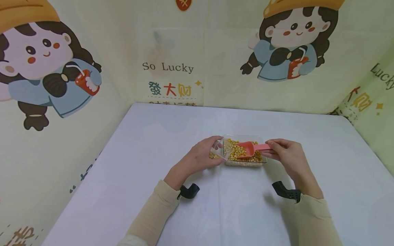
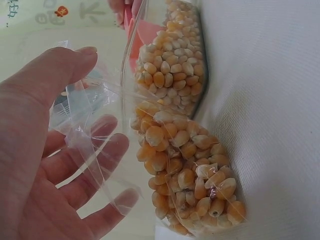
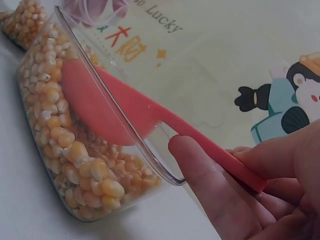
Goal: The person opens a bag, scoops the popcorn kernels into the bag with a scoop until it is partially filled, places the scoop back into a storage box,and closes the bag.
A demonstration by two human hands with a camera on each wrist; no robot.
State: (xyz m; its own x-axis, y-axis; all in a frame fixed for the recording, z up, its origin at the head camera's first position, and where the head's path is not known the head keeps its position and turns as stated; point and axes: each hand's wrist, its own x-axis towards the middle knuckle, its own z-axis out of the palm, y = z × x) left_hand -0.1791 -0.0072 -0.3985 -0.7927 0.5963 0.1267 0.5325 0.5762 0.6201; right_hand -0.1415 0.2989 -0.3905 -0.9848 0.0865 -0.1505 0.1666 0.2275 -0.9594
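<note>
A clear rectangular container [image 1: 246, 164] full of yellow corn kernels [image 1: 233, 151] stands on the table. My right hand [image 1: 290, 153] pinches the handle of a pink scoop [image 1: 248, 149] between thumb and fingers; its bowl sits down among the kernels, seen through the wall in the right wrist view. Left of the container, my left hand [image 1: 199, 156] holds a clear plastic bag [image 2: 192, 175] by its mouth, thumb and fingers spread around the film. Corn kernels fill the bag's lower part, which rests on the table close against the container's end.
A white cloth covers the table [image 1: 172, 136]. Behind it and at the sides hangs a pale curtain [image 1: 221, 68] printed with cartoon figures and lettering. Black camera mounts [image 1: 189, 191] sit at both wrists.
</note>
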